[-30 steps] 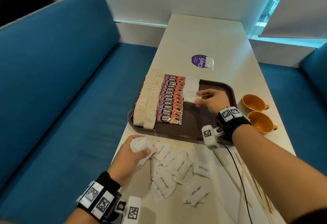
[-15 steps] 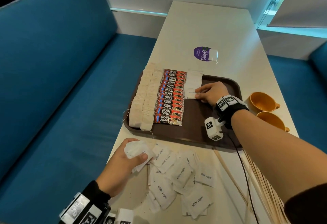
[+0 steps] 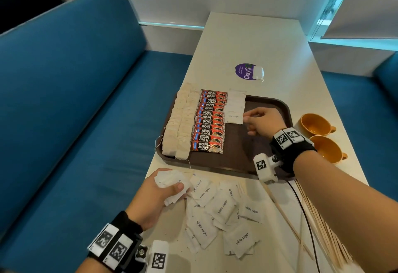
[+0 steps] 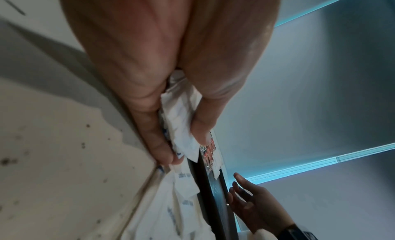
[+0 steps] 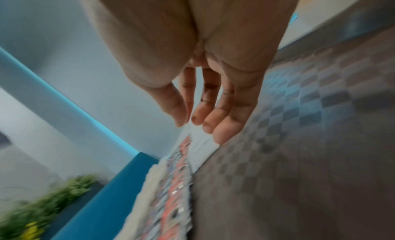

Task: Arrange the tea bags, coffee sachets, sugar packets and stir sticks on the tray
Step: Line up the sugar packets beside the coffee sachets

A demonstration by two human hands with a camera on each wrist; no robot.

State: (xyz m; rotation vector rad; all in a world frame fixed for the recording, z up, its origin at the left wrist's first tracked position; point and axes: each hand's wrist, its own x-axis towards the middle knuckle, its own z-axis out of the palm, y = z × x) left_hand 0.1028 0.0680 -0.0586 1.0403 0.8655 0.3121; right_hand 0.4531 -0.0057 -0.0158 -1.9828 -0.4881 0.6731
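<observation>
A brown tray (image 3: 267, 169) is set on the white counter (image 3: 247, 42), close to the near-left edge. On the tray's left side two rows of tea bags (image 3: 179, 123) are laid, and just beside them a column of red coffee sachets (image 3: 210, 122) is overlapped from far to near. To the right of the sachets a shorter column of white sugar packets (image 3: 235, 107) is placed, reaching about halfway down the tray; the rest of the tray floor to the right is bare.

The right hand (image 3: 263, 123) is held over the tray's middle, just beside the nearest packet of that column. Its grip is released: in the right wrist view the fingers (image 5: 222, 125) are seen relaxed and nearly straight, with nothing between them. Whether the fingertips touch the packet cannot be told.

The left hand (image 3: 157, 193) is held at the counter's near-left edge, in front of the tray. A small bunch of sugar packets (image 3: 170, 181) is grasped in its grip, pinched between thumb and fingers, as is confirmed in the left wrist view (image 4: 181, 123).

A loose heap of sugar packets (image 3: 221, 214) marked "white sugar" is spread on the counter, to the right of the left hand. Wooden stir sticks (image 3: 323, 229) are laid on the counter at the near right, partly hidden by the right forearm.

Two orange cups (image 3: 321, 135) are placed to the right of the tray, and a purple round sticker (image 3: 245, 72) is seen beyond it.
</observation>
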